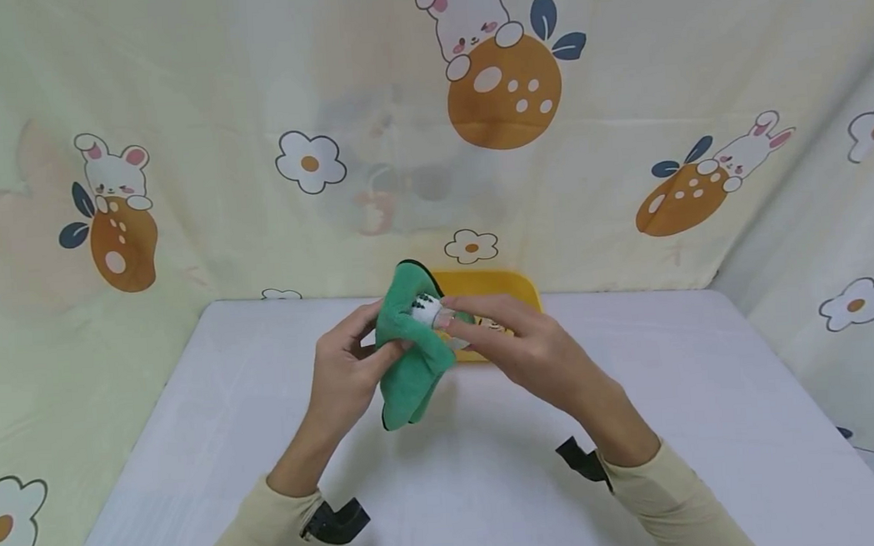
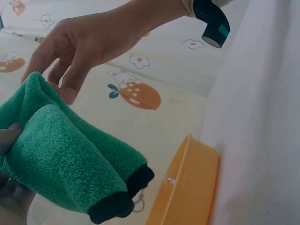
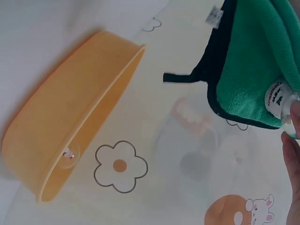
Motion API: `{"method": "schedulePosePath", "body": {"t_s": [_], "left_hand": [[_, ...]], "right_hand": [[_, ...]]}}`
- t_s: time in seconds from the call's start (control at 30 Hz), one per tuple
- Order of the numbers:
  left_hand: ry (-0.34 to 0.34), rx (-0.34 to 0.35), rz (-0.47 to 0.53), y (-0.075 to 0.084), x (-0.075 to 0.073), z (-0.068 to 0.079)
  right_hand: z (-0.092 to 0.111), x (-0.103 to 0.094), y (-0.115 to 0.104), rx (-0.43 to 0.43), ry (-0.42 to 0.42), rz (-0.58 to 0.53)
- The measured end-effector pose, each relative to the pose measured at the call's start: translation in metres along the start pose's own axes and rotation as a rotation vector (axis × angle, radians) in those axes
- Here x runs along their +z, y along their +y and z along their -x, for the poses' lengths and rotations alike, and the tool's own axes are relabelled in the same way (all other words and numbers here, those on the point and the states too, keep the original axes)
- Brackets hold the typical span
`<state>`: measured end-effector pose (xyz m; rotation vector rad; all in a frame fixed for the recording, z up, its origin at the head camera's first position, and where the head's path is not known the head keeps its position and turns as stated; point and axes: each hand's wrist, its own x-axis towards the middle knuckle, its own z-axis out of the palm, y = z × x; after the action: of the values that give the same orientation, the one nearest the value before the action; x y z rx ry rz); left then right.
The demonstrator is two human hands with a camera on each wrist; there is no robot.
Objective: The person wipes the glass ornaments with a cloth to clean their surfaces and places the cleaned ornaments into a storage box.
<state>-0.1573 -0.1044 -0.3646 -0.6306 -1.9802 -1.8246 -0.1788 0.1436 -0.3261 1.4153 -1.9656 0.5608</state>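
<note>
My left hand (image 1: 341, 375) grips a green towelling cloth (image 1: 416, 374) with dark edging, thumb on its near side. Tucked against the cloth is a small snow globe (image 1: 426, 309), with dark print on its white base and a clear dome. Fingers of my right hand (image 1: 543, 350) pinch the clear dome. In the right wrist view the white base (image 3: 275, 97) of the globe presses into the cloth and also shows red lettering. The left wrist view has the folded cloth (image 2: 65, 159) hiding the globe.
Behind the hands a yellow bin (image 1: 516, 283) stands on the white table (image 1: 638, 361). A clear rounded thing with a small figure (image 3: 69, 153) shows inside the bin in the right wrist view. A printed curtain (image 1: 245, 84) hangs behind the table.
</note>
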Motion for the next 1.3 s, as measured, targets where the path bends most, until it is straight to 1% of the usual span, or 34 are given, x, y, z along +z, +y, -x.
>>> {"method": "schedulePosePath", "body": {"t_s": [0.07,0.1,0.23,0.33,0.47,0.67,0.93,1.03,1.17,1.23,1.3], "left_hand": [[-0.004,-0.004,-0.002,-0.001,0.0,0.0],[-0.008,-0.004,-0.002,-0.001,0.0,0.0],[-0.021,0.021,0.0,-0.003,0.001,0.0],[-0.019,0.041,-0.015,-0.003,0.001,0.0],[-0.011,0.053,-0.031,-0.002,0.001,0.0],[0.001,0.068,-0.042,-0.003,0.001,0.001],[0.006,0.113,-0.107,-0.005,0.004,0.004],[0.008,0.123,-0.121,-0.007,0.004,0.005],[0.007,0.105,-0.126,-0.009,0.003,0.006],[-0.004,0.061,-0.117,-0.01,0.0,0.006],[-0.021,-0.001,-0.104,-0.011,-0.004,0.007]], "right_hand": [[0.0,0.001,0.0,-0.028,0.006,0.036],[0.0,0.002,0.0,-0.033,0.015,0.033],[-0.001,0.005,-0.002,0.0,0.069,-0.026],[-0.001,0.008,-0.003,0.061,0.099,-0.079],[0.0,0.012,-0.006,0.163,0.122,-0.147],[0.0,0.015,-0.009,0.309,0.127,-0.258],[-0.001,0.018,-0.009,0.432,0.185,-0.362],[-0.002,0.021,-0.01,0.487,0.19,-0.386],[-0.003,0.024,-0.012,0.549,0.161,-0.382],[-0.004,0.025,-0.012,0.557,0.148,-0.375],[-0.005,0.026,-0.011,0.55,0.134,-0.369]]}}
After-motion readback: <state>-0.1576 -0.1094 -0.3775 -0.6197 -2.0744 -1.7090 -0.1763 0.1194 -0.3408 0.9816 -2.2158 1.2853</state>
